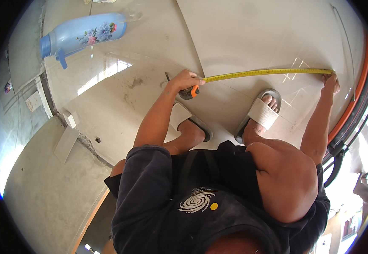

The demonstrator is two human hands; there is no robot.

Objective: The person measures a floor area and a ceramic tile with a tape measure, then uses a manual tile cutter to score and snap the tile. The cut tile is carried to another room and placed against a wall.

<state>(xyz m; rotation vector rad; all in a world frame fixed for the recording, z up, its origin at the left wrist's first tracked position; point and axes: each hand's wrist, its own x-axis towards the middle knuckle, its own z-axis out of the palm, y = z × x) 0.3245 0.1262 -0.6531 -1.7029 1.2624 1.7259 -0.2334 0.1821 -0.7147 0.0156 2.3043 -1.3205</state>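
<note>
1. Tape measure point(189, 94), black and orange in its case, sits just ahead of the person's left foot over the tiled floor point(256, 34), its yellow blade point(268, 72) drawn out to the right.
2. The left hand point(187, 80) is closed round that case, fingers curled over the top, with the blade coming out just beside them.
3. The right hand point(331, 83) is closed to a pinch on the far end of the blade; from where I stand I can't make out every finger.
4. Between the hands the blade runs in one gently bowed line, ahead of both feet. Whether it touches the tiles all the way along, I can't tell.
5. The person crouches with feet apart, wearing a left slipper point(180, 114) and a right slipper point(263, 113) with pale bands, black shorts point(234, 165), and a dark shirt point(150, 190) bearing a white spiral and a yellow dot.
6. A dark seam point(190, 40) slants across the floor and reaches near the left hand.
7. Off to the left is a light blue flask point(86, 34) with painted flowers, its cap pointing left; upright or lying, I can't say.
8. Nearer the person, a small white block point(69, 119) stands beside a pale flat piece point(66, 144).
9. An orange bar point(366, 63) curves along the far right.
</note>
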